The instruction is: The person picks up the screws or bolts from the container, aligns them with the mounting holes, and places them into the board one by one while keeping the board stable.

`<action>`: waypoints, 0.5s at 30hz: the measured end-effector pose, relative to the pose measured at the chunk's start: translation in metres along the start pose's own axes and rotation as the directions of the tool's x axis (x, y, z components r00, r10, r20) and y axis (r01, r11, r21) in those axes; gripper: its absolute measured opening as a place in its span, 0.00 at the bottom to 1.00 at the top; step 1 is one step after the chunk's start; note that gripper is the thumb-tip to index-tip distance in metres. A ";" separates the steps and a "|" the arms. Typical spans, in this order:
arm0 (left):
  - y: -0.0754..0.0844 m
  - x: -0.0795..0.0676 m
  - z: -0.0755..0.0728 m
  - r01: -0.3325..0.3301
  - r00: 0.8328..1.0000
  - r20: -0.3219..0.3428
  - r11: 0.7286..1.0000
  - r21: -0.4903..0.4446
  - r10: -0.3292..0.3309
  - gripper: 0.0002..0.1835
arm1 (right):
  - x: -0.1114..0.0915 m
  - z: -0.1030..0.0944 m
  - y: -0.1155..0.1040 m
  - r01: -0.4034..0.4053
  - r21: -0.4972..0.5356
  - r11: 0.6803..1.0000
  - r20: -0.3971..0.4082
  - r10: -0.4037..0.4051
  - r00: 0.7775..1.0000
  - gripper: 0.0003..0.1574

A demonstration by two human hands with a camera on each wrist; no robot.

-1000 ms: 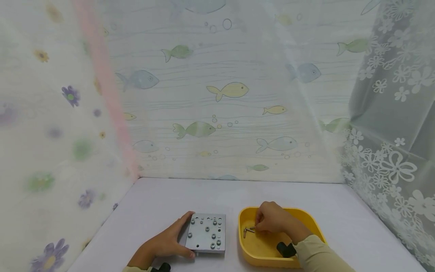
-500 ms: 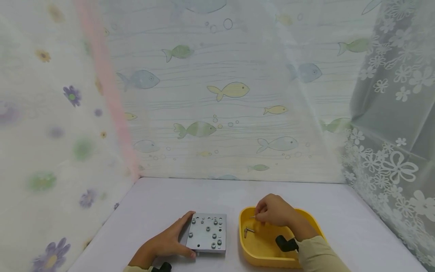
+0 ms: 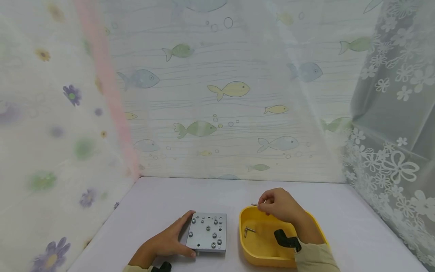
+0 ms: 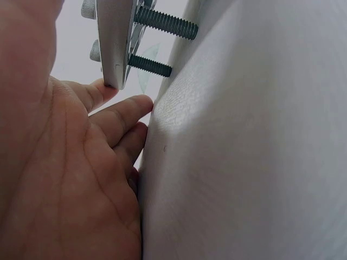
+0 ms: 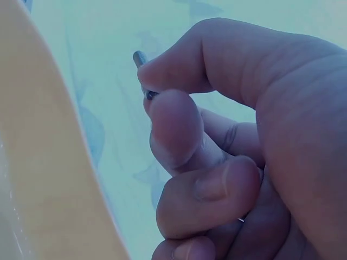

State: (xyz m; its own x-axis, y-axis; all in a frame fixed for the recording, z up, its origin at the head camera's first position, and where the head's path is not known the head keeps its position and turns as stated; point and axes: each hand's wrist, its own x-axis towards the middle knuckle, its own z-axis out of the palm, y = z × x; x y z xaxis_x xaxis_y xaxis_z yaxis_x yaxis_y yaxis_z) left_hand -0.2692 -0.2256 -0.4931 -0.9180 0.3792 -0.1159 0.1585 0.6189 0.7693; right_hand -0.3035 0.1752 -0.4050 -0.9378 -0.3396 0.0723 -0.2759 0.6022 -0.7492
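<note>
Station at the white worktop (image 3: 187,194); I stood watching a person use both hands.

Left side: a square silver metal plate (image 3: 202,238) rested on the worktop, left of the tray. Silver socket-head screws (image 3: 208,228) stood in its upper face, among several bare holes. From the left wrist, dark threaded shafts (image 4: 165,23) projected from its underside. The left hand (image 3: 168,240) spanned the plate's left side, thumb and fingers spread wide, holding it by the near and far edges.

Right side: a yellow rounded-rectangular tray (image 3: 265,261) sat beside the plate, well clear of touching it. Two loose silver screws (image 3: 250,229) lay close together on its floor, near the left wall. The right hand (image 3: 280,206) appeared at the tray's far rim, narrow grip, thumb and index finger pinching a slim silver metal piece (image 3: 254,204); one end protruded past the fingertips. Remaining fingers were curled in. A small glint showed between them; source could not be told.

Both wrists carried black devices (image 3: 285,240) next to beige sleeves (image 3: 314,257). Behind the worktop hung a pale fish-print curtain (image 3: 238,113).
</note>
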 end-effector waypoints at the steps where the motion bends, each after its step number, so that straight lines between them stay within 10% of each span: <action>1: 0.000 0.000 0.000 -0.002 1.000 0.003 1.000 -0.001 0.002 0.72 | -0.001 0.000 -0.001 0.000 0.003 1.000 -0.005 0.000 1.000 0.07; 15: -0.002 -0.001 -0.001 0.009 1.000 -0.006 1.000 0.011 -0.009 0.73 | -0.009 0.005 -0.018 0.056 -0.009 0.998 -0.040 -0.056 0.998 0.06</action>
State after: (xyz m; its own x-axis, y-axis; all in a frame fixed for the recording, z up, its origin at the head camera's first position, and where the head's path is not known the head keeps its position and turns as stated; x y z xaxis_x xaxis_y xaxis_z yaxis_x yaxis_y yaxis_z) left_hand -0.2687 -0.2277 -0.4943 -0.9216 0.3696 -0.1187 0.1545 0.6297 0.7613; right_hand -0.2892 0.1645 -0.3955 -0.9285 -0.3436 0.1405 -0.3295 0.5886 -0.7382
